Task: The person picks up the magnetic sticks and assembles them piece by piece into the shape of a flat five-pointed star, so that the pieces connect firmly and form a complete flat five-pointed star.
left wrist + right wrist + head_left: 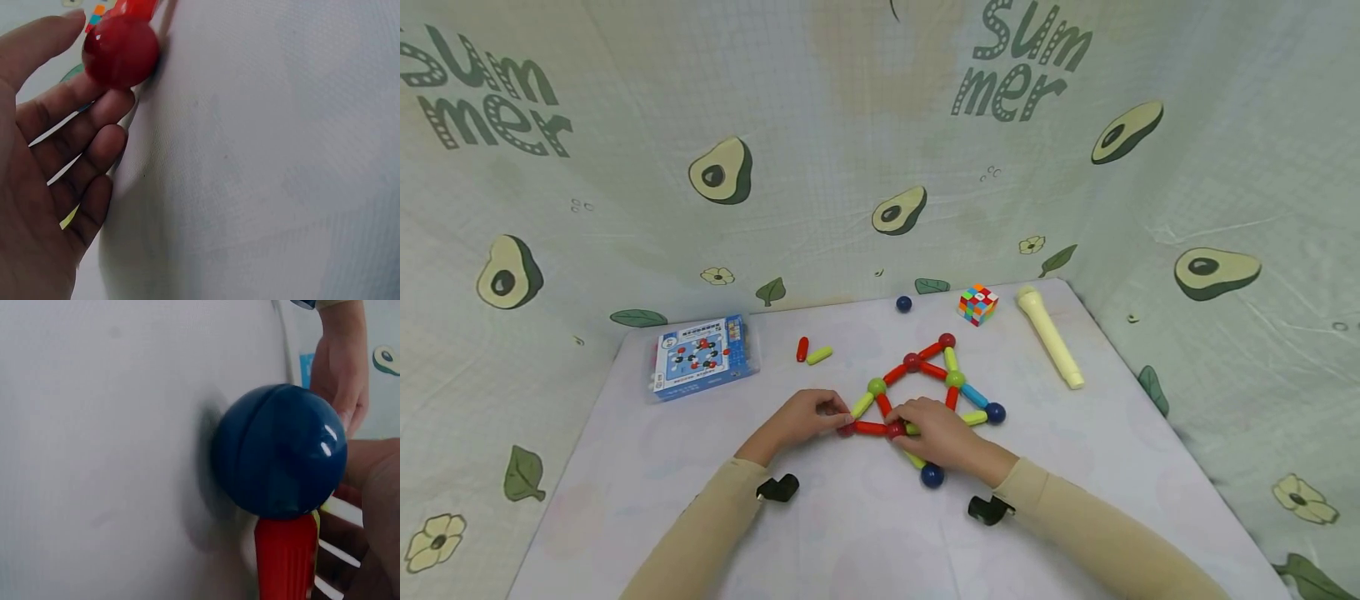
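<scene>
On the table lies a flat frame of magnetic rods and balls, with a red rod (871, 428) along its front left. At its left corner, my left hand (801, 421) holds a red ball (122, 51) between thumb and fingers. My right hand (942, 433) grips another red ball (896, 429) at the other end of that rod, covering nearby rods. A dark blue ball (281, 453) stands in front of the right hand, joined to a red rod (285, 559). Another blue ball (995, 413) forms the frame's right corner.
A loose red rod (802, 349) and a yellow-green rod (820, 355) lie behind the left hand. The blue box (703, 358) sits at the back left. At the back are a loose blue ball (904, 304), a puzzle cube (977, 305) and a pale yellow stick (1051, 337).
</scene>
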`<state>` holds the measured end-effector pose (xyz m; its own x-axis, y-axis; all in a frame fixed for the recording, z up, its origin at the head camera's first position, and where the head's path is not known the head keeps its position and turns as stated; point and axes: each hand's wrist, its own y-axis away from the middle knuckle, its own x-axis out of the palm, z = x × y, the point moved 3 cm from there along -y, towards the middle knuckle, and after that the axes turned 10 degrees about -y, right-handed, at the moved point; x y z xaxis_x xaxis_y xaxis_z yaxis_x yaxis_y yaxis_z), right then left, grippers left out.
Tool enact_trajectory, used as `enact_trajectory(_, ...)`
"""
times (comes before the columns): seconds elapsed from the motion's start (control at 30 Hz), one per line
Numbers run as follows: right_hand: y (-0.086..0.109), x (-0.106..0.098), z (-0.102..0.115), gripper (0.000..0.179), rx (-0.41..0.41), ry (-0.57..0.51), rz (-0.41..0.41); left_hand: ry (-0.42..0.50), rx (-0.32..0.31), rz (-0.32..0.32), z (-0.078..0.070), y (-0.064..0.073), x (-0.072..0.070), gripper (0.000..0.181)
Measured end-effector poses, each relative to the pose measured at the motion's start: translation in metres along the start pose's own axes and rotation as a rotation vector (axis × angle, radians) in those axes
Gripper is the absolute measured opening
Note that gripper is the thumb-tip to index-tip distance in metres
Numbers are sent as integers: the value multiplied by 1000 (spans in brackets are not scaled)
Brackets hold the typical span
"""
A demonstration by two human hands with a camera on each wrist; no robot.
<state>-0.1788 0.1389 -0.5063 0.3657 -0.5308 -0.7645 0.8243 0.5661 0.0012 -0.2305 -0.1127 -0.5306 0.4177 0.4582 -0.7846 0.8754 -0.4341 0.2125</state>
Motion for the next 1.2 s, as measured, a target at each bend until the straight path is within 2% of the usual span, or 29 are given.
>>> enact_trajectory(0.1, 3, -5, -2, 28, -63, 5, 65, -9, -7, 2, 0, -1, 0, 17)
enact_trajectory(0.23, 9, -11, -10, 28, -130, 27, 134, -4, 8, -30, -5, -7, 2, 20)
enact_trajectory(0.43, 13, -20, -21, 26, -178, 69, 173, 6, 51, -56, -17, -16, 9, 34)
enact_trajectory(0.63, 14, -32, -27, 20, -88, 52, 176, 19, 112, -27, -26, -17, 18, 26)
enact_trajectory(0.77, 12, -36, -24, 20, -32, -35, 142, 35, 142, -16, -32, -17, 24, 20)
enact_trajectory(0.87, 7, -32, -18, 30, -18, -90, 80, 46, 162, -11, -35, -15, 27, 19)
enact_trajectory(1.0, 2, -20, -13, 39, 9, -110, 23, 52, 177, 0, -37, -14, 27, 21)
enact_trajectory(1.2, -5, -5, -14, 38, 37, -76, -21, 28, 145, -13, -35, -15, 26, 20)
